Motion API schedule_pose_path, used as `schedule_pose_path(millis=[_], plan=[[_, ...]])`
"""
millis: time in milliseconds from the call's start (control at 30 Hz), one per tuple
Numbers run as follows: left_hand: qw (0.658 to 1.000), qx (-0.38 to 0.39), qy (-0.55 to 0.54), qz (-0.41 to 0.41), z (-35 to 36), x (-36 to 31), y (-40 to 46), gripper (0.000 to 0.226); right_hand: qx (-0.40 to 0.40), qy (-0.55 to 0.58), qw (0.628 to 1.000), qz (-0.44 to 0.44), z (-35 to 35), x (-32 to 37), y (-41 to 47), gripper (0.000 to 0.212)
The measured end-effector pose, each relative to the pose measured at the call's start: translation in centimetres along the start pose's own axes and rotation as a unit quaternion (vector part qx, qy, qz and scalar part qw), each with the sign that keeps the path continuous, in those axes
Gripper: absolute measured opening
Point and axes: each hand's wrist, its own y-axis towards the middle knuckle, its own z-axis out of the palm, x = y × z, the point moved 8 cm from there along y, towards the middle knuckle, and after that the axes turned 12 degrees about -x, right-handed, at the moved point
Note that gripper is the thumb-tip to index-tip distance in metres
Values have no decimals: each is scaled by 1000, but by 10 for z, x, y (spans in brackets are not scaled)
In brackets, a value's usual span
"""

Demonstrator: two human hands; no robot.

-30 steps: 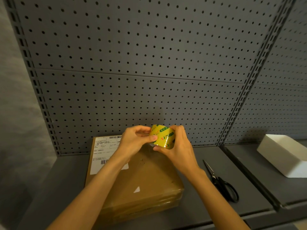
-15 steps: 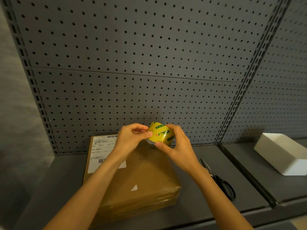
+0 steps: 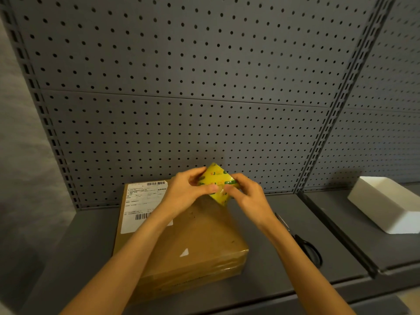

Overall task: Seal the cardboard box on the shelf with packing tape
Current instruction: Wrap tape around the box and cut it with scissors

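Both hands, L [image 3: 186,192] & R [image 3: 247,196], pinch tape roll [image 3: 216,184] above cardboard box [image 3: 193,242]

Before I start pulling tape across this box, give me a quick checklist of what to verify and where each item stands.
1. Tape roll gripped by both hands, left hand and right hand: ok.
2. Loose tape end found and peeled: cannot tell, the fingers cover it.
3. Box lying flat on the shelf, flaps closed: ok.
4. Tape stuck to the box: not ok, the roll is held above it.
5. Scissors close by for cutting: ok, on the shelf right of the box.
6. Shipping label clear of the tape path: cannot tell.
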Motion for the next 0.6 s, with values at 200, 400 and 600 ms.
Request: schedule_pose_path(millis=[200,400,600], plan=[[950,-61,196,237,4,-24,-13,76,-29,6,1000,9,9,6,2,18],[909,-84,249,324,7,-33,-21,72,-39,25,999,29,11,-4,2,17],[879,-81,289,369,14,-35,-24,69,-43,55,997,41,8,-13,0,15]])
